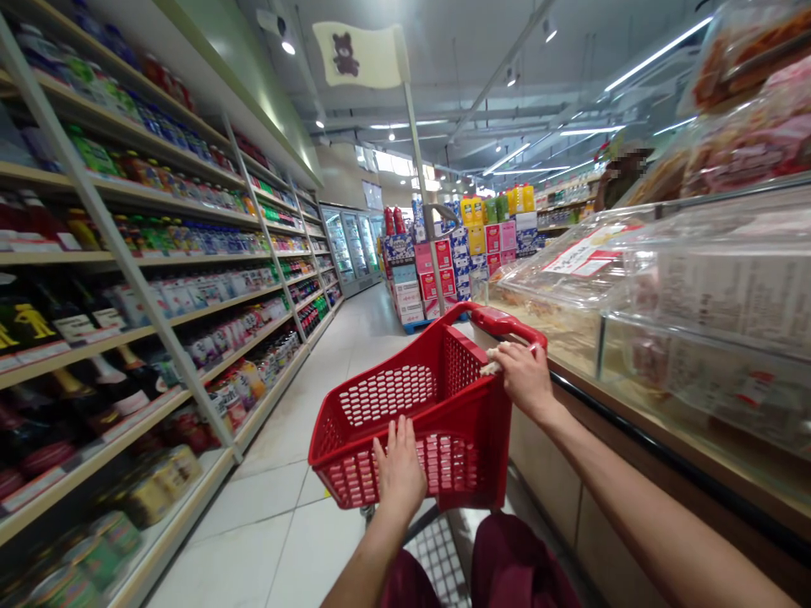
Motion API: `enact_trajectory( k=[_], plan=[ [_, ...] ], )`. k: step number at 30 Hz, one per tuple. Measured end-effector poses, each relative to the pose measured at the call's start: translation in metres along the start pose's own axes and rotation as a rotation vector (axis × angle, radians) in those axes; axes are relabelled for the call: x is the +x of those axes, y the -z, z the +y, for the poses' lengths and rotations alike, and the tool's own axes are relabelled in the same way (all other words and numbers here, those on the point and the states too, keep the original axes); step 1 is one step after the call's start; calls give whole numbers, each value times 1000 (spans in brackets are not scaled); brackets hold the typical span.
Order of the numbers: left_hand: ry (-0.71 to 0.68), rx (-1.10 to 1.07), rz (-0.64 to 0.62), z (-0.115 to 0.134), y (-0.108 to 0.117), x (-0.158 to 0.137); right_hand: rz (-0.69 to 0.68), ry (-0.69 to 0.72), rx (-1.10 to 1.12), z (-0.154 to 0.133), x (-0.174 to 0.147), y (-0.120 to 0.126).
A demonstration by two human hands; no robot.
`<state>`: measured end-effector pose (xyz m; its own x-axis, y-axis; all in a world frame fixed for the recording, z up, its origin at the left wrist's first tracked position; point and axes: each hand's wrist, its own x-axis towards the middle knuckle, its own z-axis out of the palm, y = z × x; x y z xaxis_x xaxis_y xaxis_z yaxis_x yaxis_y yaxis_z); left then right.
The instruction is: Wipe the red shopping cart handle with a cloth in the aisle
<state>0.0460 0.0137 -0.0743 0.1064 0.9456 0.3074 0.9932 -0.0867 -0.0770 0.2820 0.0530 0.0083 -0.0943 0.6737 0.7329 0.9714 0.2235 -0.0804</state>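
In front of me stands a red plastic shopping cart [456, 473], with perforated sides and a tall pole carrying a cream flag [361, 55] with a bear on it. My left hand [400, 469] rests against the cart's near side and rim, its fingers stretched out and holding nothing. Beside the cart's red handle [507, 323], my right hand [525, 377] is closed around a small whitish, crumpled-looking thing [492, 363], whose kind I cannot make out. It lies over the cart's rim. The cart's basket shows no goods in the visible part.
Shelves of bottles and packs [190, 295] run along the left. A glass-sided display counter [634, 338] with packaged food stands close on the right. Stacked cartons [437, 270] on a blue pallet stand ahead, with glass-door coolers [348, 241] behind. Someone [624, 173] stands beyond the counter.
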Motion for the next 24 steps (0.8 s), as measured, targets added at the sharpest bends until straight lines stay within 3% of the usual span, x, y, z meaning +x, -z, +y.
enact_trajectory(
  k=[2, 5, 7, 12, 18, 21, 24],
  plan=[
    [5, 14, 2, 2, -1, 0, 1, 18, 10, -3, -3, -2],
    [5, 29, -1, 2, -1, -1, -108, 247, 105, -23, -13, -9],
    [-3, 23, -7, 2, 1, -2, -143, 302, 141, -29, -15, -10],
    [0, -14, -3, 3, 2, -1, -57, 29, 73, -15, -4, -2],
    [8, -85, 27, 5, 6, -4, -167, 294, 235, -53, -22, -20],
    [-7, -179, 86, 8, 15, -3, -179, 174, 297, -62, -21, -24],
    [-130, -319, 209, 25, 24, 11, -194, 53, 398, -65, -15, -25]
  ],
)
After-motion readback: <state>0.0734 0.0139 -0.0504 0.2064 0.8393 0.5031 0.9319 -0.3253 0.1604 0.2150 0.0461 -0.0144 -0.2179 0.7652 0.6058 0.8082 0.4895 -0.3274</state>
